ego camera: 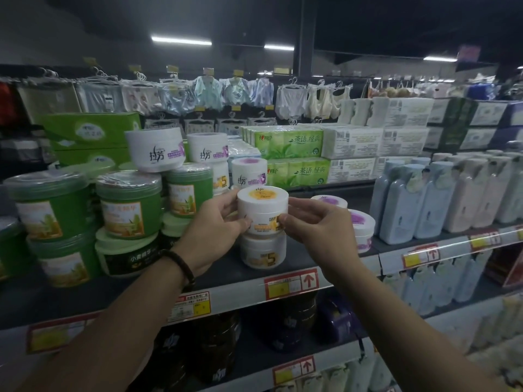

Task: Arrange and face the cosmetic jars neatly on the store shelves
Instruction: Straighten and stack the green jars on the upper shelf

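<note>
My left hand (218,230) grips the left side of the orange-lidded jar (261,212); my right hand (319,230) pinches its right side. The jar is upright, directly over a matching jar (263,254) on the dark shelf (226,268); contact unclear. Green tubs (128,205) stand left, purple-lidded jars (363,227) right.

A dim store aisle is lit by 3 fluorescent tubes (181,41) under a dark ceiling (396,21); garments (208,91) are hung on hangers behind grey shelves (240,295) edged with red price tags (291,284).
</note>
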Action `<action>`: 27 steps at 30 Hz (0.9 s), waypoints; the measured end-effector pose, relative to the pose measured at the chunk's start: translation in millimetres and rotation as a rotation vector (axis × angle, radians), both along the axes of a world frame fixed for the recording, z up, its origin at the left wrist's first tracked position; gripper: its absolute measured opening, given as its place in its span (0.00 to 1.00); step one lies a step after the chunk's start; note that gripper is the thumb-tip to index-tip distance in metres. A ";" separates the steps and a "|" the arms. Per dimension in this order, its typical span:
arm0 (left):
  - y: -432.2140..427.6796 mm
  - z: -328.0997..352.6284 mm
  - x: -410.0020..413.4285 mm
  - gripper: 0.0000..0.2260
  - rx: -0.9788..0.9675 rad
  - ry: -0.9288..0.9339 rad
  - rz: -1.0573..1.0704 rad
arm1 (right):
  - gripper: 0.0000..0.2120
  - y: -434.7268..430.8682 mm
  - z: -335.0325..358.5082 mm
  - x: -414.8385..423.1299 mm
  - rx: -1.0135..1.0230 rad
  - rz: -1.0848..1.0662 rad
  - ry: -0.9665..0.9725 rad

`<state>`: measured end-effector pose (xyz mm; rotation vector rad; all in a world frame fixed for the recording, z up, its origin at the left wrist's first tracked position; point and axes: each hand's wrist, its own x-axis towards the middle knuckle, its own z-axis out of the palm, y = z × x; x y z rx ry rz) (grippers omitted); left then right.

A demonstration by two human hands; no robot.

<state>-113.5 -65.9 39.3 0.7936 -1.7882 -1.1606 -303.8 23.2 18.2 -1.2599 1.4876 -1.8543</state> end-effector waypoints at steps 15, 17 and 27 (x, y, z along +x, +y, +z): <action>-0.6 -6.2 0.8 0.35 -0.015 -0.025 -0.013 | 0.20 -1.6 -6.8 2.3 -0.027 -0.004 0.001; -1.5 -6.2 -0.1 0.35 -0.022 -0.037 -0.010 | 0.20 -2.4 -7.0 2.3 -0.029 -0.008 0.004; -1.1 -10.7 3.4 0.36 -0.034 -0.034 -0.001 | 0.17 -0.4 -7.2 4.9 -0.033 -0.047 0.059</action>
